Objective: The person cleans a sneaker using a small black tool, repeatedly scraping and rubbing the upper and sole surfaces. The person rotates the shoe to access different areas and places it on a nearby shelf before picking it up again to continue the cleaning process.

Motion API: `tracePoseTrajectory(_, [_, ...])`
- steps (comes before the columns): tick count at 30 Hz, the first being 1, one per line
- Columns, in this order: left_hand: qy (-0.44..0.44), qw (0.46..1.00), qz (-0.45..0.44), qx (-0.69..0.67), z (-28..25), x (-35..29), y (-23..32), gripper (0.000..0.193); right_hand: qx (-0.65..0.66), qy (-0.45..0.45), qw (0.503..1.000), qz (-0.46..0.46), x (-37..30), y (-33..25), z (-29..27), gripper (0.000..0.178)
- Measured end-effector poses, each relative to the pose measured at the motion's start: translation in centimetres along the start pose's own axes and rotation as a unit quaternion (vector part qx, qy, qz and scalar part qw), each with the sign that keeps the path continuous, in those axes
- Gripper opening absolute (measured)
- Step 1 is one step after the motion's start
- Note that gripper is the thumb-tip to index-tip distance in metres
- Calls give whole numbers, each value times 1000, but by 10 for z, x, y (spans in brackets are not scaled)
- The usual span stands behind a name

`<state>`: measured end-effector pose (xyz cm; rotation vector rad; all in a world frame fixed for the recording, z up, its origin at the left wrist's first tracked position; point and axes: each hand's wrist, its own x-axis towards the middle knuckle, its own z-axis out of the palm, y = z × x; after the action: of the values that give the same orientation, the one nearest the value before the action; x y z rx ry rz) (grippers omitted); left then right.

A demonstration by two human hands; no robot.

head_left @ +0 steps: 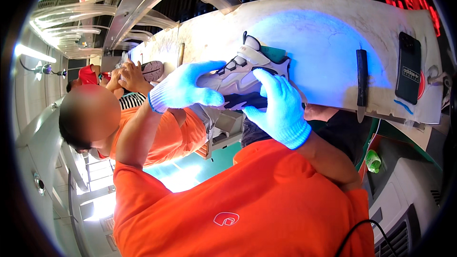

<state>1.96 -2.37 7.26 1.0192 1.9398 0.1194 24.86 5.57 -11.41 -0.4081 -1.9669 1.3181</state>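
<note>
sneaker point(243, 74) gripped between gloved left hand point(183, 88), right hand point(278, 107)

A shoe factory floor, at an assembly line. A long, worn white desk point(333, 33), stained and scratched, runs past the gloved fingers point(276, 85), which grip a grey-and-white sneaker point(238, 74). Just right of the fingers a black-handled knife point(362, 83) lies on the desk, with a black phone point(409, 66) further right. Left of the fingers, co-workers in orange shirts point(176, 135) sit along the same desk, one handling another shoe point(152, 70). Above them run metal rails point(133, 14) and strip lights point(31, 53).
</note>
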Motion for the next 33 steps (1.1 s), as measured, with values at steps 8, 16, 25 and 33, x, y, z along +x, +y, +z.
tracePoseTrajectory(8, [-4, 996, -27, 80, 6, 12, 5, 97, -27, -19, 999, -7, 1, -2, -1, 96])
tracePoseTrajectory(16, [-3, 998, -10, 63, 7, 11, 2, 94, -39, -16, 999, 17, 0, -6, 1, 91])
tracePoseTrajectory(25, [21, 996, -30, 76, 15, 10, 10, 91, -64, -33, 996, 52, 6, -10, -2, 82])
tracePoseTrajectory(33, [44, 996, -6, 80, 23, 14, -2, 88, -35, -48, 996, 61, 11, -11, -5, 83])
